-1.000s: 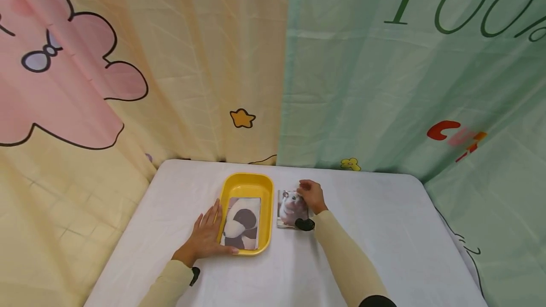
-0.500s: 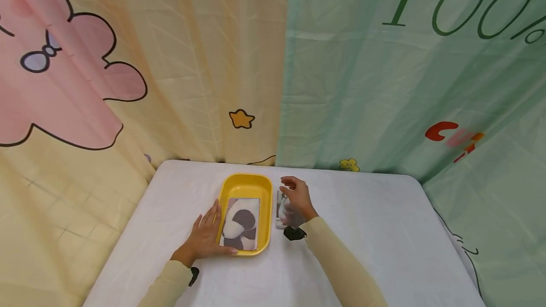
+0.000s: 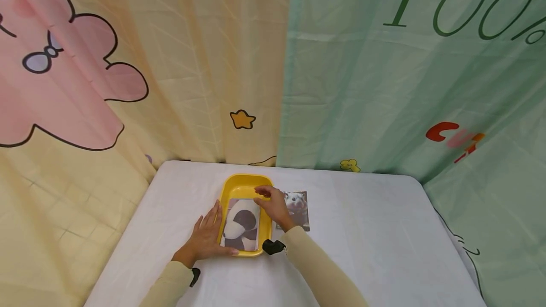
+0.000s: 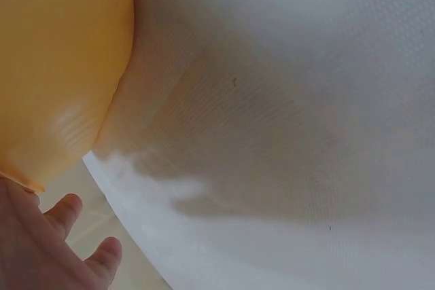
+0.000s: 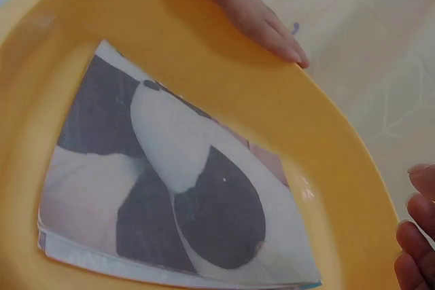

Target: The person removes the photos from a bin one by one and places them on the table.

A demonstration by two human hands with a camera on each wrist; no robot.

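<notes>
A yellow plastic tray (image 3: 266,231) stands on the table, with a stack of panda picture cards (image 5: 170,188) lying in it. My left hand (image 3: 204,238) rests against the tray's left side, fingers stretched along the rim and thumb at the front edge. Over the tray's upper right part is my right hand (image 3: 274,203), fingers bent loosely above the far end of the cards. In the right wrist view its fingertips (image 5: 416,239) appear apart at the right edge, holding nothing visible. Just right of the tray lies a picture card (image 3: 300,210) of a white furry animal, partly covered by the right hand.
A white cloth (image 3: 362,231) covers the table. Behind it hang a cream curtain (image 3: 204,84) and a green curtain (image 3: 362,84) with cartoon prints, close to the table's back edge. Dark bands sit on both wrists.
My right hand has moved left from the animal picture card to above the tray, uncovering the card's right part. The left hand and the tray have stayed in place.
</notes>
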